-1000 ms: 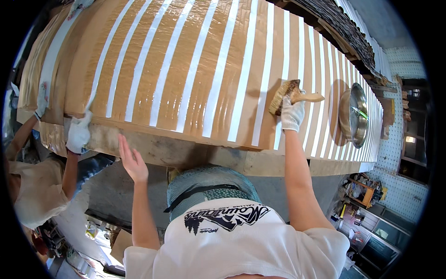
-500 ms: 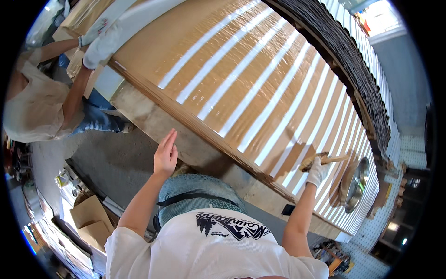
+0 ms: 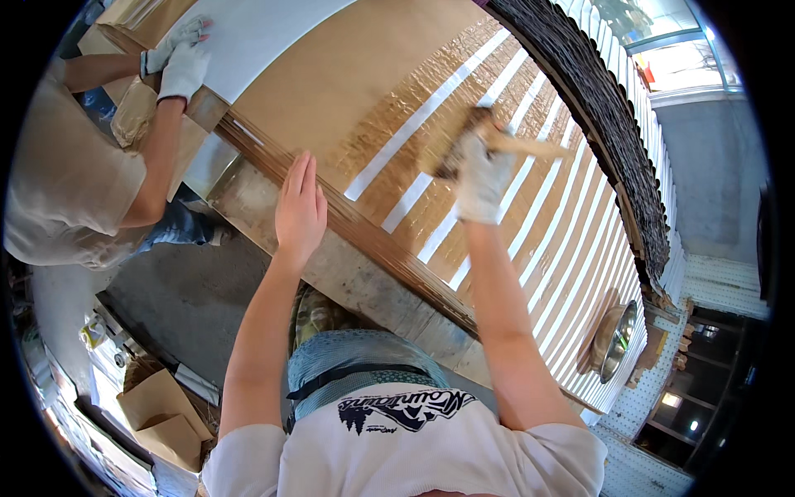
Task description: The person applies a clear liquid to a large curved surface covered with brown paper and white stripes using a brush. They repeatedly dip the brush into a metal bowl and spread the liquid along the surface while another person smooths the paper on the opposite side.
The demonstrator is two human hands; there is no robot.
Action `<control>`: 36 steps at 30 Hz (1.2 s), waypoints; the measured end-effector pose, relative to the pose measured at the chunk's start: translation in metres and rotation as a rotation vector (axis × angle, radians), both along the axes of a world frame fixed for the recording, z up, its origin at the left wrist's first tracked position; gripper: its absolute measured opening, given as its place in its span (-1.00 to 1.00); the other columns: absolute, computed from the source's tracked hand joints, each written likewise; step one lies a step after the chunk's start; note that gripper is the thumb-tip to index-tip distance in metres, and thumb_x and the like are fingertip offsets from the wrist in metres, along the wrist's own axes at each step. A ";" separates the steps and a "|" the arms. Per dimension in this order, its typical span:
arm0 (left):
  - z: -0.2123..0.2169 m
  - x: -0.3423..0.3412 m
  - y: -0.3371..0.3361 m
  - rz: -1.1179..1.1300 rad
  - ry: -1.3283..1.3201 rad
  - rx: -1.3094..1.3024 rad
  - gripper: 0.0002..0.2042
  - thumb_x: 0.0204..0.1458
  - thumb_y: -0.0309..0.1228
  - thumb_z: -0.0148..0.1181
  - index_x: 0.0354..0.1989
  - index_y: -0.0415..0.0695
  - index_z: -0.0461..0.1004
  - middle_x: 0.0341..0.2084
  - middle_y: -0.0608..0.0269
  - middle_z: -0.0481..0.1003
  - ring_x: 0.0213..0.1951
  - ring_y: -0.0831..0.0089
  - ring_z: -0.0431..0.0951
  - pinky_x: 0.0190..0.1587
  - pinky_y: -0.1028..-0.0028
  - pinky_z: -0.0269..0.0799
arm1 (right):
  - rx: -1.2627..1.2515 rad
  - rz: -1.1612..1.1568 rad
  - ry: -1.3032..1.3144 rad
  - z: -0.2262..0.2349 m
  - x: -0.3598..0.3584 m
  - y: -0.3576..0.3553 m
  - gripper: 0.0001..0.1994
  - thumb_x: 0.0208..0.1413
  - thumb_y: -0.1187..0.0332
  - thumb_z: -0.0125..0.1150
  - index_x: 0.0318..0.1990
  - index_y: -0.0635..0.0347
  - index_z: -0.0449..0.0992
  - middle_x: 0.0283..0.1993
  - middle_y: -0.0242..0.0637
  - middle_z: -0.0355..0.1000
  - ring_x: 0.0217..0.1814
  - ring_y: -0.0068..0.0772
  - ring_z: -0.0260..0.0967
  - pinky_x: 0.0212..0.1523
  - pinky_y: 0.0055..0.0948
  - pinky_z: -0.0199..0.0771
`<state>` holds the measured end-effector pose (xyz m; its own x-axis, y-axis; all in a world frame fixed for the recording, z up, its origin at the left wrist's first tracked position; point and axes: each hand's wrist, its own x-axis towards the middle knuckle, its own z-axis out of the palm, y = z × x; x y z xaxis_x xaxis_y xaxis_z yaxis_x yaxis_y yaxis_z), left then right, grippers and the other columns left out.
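My right hand (image 3: 483, 180), in a white glove, is closed round a wide brush (image 3: 460, 151) with a pale wooden handle. Motion smears the brush, which is over the wet, glossy part of a large brown sheet surface (image 3: 331, 74) crossed by white stripes. Whether its bristles touch the surface is hard to make out. My bare left hand (image 3: 300, 207) is open, its fingers straight and side by side, at the near edge of the sheet stack (image 3: 364, 238). It holds nothing.
A metal bowl (image 3: 617, 341) rests on the striped surface at the right. At the far left, a co-worker's gloved hands (image 3: 182, 62) are at a white sheet (image 3: 257, 37). Dark layered material (image 3: 592, 99) lines the far edge. A cardboard box (image 3: 166, 418) stands lower left.
My right hand has swept the brush left and away from me, farther from the bowl. My left hand has come up to the stack's edge. The co-worker's white sheet now lies flatter.
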<state>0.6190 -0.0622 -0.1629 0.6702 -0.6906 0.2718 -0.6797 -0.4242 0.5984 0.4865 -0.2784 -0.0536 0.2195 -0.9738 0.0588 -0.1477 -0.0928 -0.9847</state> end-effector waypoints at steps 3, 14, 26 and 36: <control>-0.021 0.017 -0.007 -0.055 -0.106 0.150 -0.54 0.13 -0.53 -0.05 0.25 -0.22 0.31 0.29 0.15 0.25 0.30 0.16 0.27 0.34 0.26 0.23 | -0.350 -0.132 0.296 -0.047 0.069 -0.005 -0.52 0.11 0.29 0.14 0.18 0.23 0.27 -0.01 0.02 0.47 0.06 0.01 0.44 0.11 -0.14 0.37; -0.023 0.040 0.007 -0.214 -0.147 0.221 -0.45 0.05 -0.59 -0.05 0.30 -0.20 0.26 0.32 0.20 0.23 0.33 0.20 0.22 0.39 0.26 0.15 | -0.242 -0.391 0.559 -0.065 -0.142 0.028 -0.63 0.14 0.24 0.15 0.04 0.22 0.34 -0.10 -0.10 0.43 -0.07 -0.19 0.39 0.05 -0.19 0.36; -0.022 0.039 0.004 -0.255 -0.127 0.273 -0.41 0.03 -0.57 -0.03 0.33 -0.23 0.22 0.36 0.14 0.18 0.37 0.19 0.17 0.39 0.31 0.11 | -0.534 -0.389 0.453 -0.049 -0.070 0.045 -0.67 0.12 0.35 0.19 0.03 0.23 0.40 -0.14 -0.10 0.46 -0.13 -0.12 0.43 -0.04 -0.19 0.44; -0.016 0.038 0.000 -0.288 -0.201 0.339 -0.42 0.03 -0.62 -0.12 0.33 -0.20 0.24 0.35 0.14 0.21 0.36 0.24 0.19 0.37 0.33 0.14 | -0.092 -0.093 0.688 -0.070 0.003 0.079 -0.62 0.08 0.10 0.20 -0.10 0.21 0.52 -0.39 -0.04 0.53 -0.41 0.03 0.53 -0.34 -0.16 0.56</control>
